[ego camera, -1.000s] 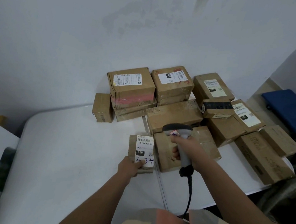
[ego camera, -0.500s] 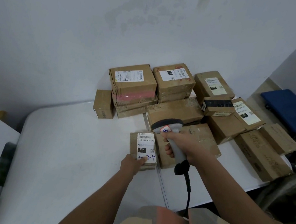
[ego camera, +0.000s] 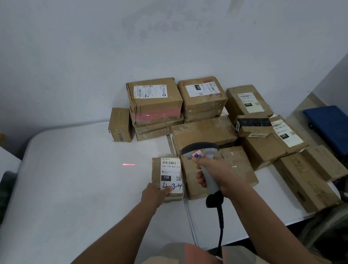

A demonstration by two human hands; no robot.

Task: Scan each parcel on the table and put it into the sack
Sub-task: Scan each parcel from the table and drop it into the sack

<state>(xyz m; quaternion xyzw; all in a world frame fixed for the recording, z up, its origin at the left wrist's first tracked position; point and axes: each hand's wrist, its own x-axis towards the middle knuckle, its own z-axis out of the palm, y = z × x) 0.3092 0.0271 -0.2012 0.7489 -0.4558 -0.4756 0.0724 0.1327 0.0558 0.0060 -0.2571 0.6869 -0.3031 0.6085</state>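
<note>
A small brown parcel (ego camera: 167, 175) with a white label marked "15H" and blue handwriting lies on the white table (ego camera: 77, 186). My left hand (ego camera: 155, 194) grips its near end, thumb on the label. My right hand (ego camera: 215, 175) grips the handle of a grey barcode scanner (ego camera: 200, 154), held just right of that parcel over another brown box (ego camera: 193, 185). A red scan line (ego camera: 128, 164) falls on the bare table left of the parcel. Several more brown parcels (ego camera: 204, 100) are piled against the wall. The sack's dark opening (ego camera: 330, 230) shows at the right edge.
A lone small box (ego camera: 120, 124) stands at the pile's left end. A blue cart (ego camera: 337, 125) sits on the floor at far right. Dark chair parts (ego camera: 1, 197) flank the table's left side. The scanner's black cable (ego camera: 221, 225) hangs toward my lap.
The scanner has swung left and closer to the labelled parcel, and its red line now lands on the table left of it. My left hand still holds the parcel.
</note>
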